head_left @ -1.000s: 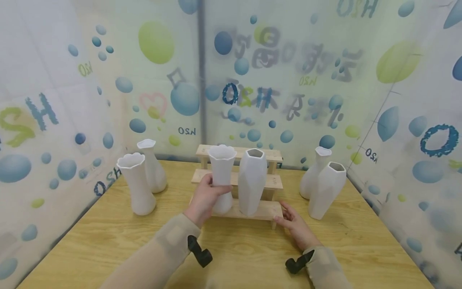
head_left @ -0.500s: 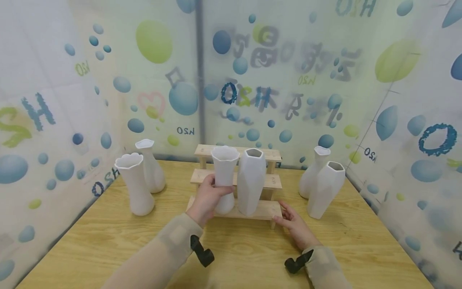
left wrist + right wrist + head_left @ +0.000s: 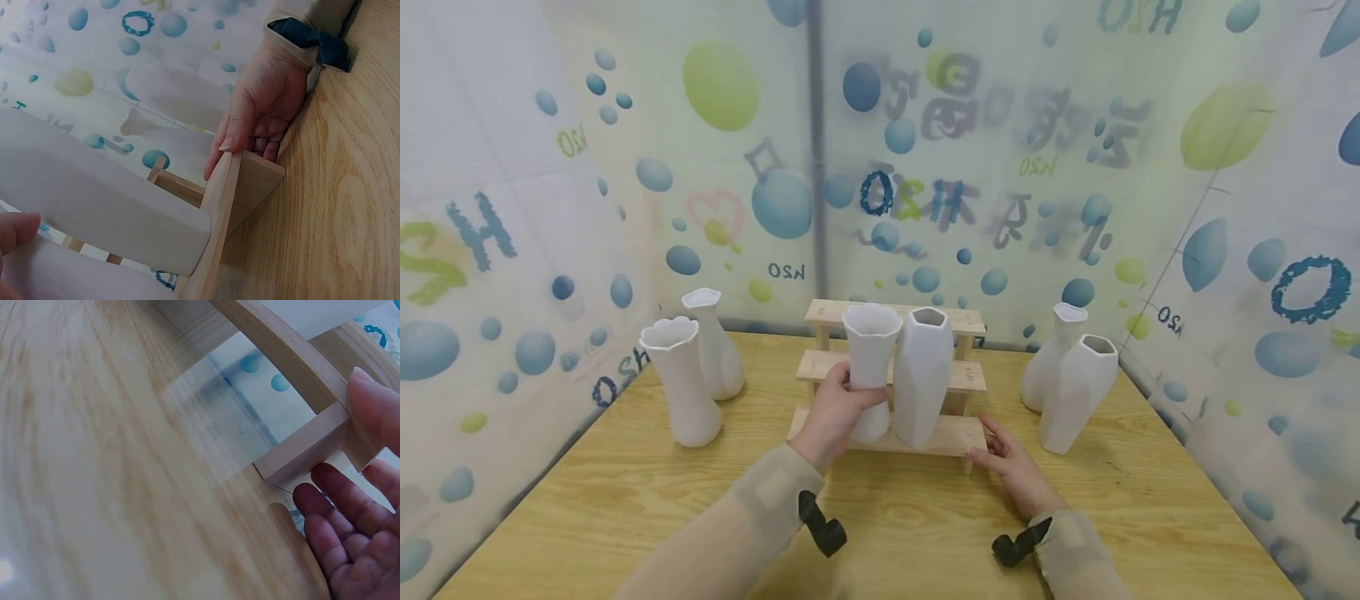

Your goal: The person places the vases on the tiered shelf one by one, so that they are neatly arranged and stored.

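Note:
My left hand (image 3: 835,412) grips a white vase with a scalloped rim (image 3: 872,354), thumb across its front, at the lowest step of a three-step wooden stand (image 3: 953,435). Close to its right, a white faceted vase (image 3: 922,375) stands upright on that same step. At the step's right end, my right hand (image 3: 1015,471) holds the board, thumb on the front corner. In the right wrist view, the fingers (image 3: 340,506) curl beside the stand's leg (image 3: 306,447). The left wrist view shows the faceted vase's base (image 3: 181,244) on the board.
On the left of the wooden table (image 3: 895,525) stand another scalloped vase (image 3: 688,392) and a narrow-necked vase (image 3: 722,358). On the right are a second faceted vase (image 3: 1075,396) and another narrow-necked vase (image 3: 1045,371). Printed curtains (image 3: 1000,167) surround the table.
My left hand has shifted the scalloped vase slightly right, closer to the faceted vase on the step. My right hand stays at the stand's right end.

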`<act>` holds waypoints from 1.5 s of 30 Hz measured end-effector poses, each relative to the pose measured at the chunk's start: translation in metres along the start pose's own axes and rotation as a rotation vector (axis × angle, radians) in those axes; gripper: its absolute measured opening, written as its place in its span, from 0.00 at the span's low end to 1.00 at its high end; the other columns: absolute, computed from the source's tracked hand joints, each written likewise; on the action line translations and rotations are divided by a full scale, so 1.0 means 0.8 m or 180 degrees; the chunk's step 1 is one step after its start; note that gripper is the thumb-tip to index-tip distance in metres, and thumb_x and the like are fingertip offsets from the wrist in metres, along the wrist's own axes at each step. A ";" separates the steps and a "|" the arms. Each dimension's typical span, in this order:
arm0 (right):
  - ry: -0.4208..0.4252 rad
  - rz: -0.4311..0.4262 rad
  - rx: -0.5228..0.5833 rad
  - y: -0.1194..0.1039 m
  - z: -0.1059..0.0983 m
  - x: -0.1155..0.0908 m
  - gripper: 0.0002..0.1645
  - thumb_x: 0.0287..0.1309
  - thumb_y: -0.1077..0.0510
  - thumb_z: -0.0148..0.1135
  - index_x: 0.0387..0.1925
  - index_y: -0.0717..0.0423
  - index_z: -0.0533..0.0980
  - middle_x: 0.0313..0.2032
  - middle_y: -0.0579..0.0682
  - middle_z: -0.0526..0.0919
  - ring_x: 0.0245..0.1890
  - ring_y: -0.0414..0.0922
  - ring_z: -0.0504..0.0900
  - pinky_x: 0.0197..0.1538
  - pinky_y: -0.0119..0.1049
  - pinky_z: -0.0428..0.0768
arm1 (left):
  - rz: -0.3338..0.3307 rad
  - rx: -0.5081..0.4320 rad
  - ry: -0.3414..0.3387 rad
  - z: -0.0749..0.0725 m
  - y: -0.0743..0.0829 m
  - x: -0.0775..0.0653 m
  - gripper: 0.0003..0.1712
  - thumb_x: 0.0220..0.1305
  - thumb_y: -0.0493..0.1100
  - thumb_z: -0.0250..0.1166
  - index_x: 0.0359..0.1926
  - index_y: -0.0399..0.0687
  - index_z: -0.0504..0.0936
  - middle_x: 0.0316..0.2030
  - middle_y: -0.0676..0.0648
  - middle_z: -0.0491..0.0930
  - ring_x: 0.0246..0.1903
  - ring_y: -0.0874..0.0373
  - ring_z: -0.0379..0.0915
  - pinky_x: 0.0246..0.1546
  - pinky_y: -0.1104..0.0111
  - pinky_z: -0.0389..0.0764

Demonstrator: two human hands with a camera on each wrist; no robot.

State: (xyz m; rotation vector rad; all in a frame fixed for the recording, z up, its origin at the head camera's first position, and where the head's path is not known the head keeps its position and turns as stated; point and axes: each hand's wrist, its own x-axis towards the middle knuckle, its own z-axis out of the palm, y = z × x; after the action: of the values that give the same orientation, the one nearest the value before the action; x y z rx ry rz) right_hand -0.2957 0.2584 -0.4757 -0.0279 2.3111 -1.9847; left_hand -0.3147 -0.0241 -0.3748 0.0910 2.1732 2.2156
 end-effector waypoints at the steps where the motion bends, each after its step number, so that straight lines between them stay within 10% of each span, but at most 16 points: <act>1: -0.0001 0.0007 -0.0007 0.000 0.000 0.000 0.46 0.60 0.53 0.65 0.74 0.53 0.53 0.64 0.62 0.67 0.64 0.55 0.64 0.67 0.56 0.55 | -0.0005 0.0005 -0.0009 0.000 -0.001 0.000 0.34 0.55 0.39 0.72 0.61 0.47 0.67 0.60 0.45 0.69 0.60 0.44 0.64 0.60 0.41 0.61; 12: 0.0009 0.0050 -0.0001 -0.004 0.002 -0.003 0.46 0.61 0.52 0.64 0.74 0.52 0.53 0.65 0.62 0.66 0.65 0.55 0.62 0.68 0.59 0.53 | -0.0008 0.0200 -0.0295 -0.012 0.002 -0.007 0.39 0.57 0.43 0.72 0.66 0.50 0.63 0.63 0.46 0.66 0.62 0.45 0.62 0.61 0.42 0.61; 24: -0.0026 0.0025 0.0025 -0.001 0.001 -0.001 0.46 0.60 0.52 0.65 0.74 0.52 0.52 0.65 0.61 0.67 0.65 0.54 0.63 0.68 0.59 0.51 | -0.0033 0.0339 -0.0269 -0.067 -0.010 -0.024 0.43 0.58 0.47 0.70 0.69 0.45 0.59 0.68 0.39 0.56 0.68 0.41 0.49 0.64 0.44 0.57; 40: 0.0012 -0.0008 0.0032 0.000 0.002 -0.001 0.46 0.60 0.53 0.65 0.74 0.54 0.52 0.65 0.62 0.67 0.65 0.55 0.63 0.68 0.58 0.53 | -0.0050 0.0423 0.0472 -0.177 -0.025 -0.051 0.42 0.67 0.52 0.61 0.72 0.38 0.52 0.69 0.38 0.53 0.66 0.44 0.50 0.67 0.50 0.53; 45: 0.0041 0.0011 0.0002 -0.002 0.003 -0.002 0.46 0.61 0.53 0.65 0.74 0.53 0.53 0.64 0.62 0.67 0.64 0.55 0.64 0.68 0.58 0.53 | -0.0014 0.0193 0.1170 -0.199 -0.031 -0.056 0.36 0.68 0.51 0.60 0.68 0.38 0.59 0.59 0.46 0.63 0.54 0.58 0.61 0.57 0.68 0.65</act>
State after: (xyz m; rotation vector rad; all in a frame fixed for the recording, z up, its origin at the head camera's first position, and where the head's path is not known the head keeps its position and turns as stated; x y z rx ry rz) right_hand -0.2941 0.2559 -0.4745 -0.0112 2.3168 -1.9898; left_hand -0.2814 -0.1851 -0.4031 -0.3467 2.4089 2.3170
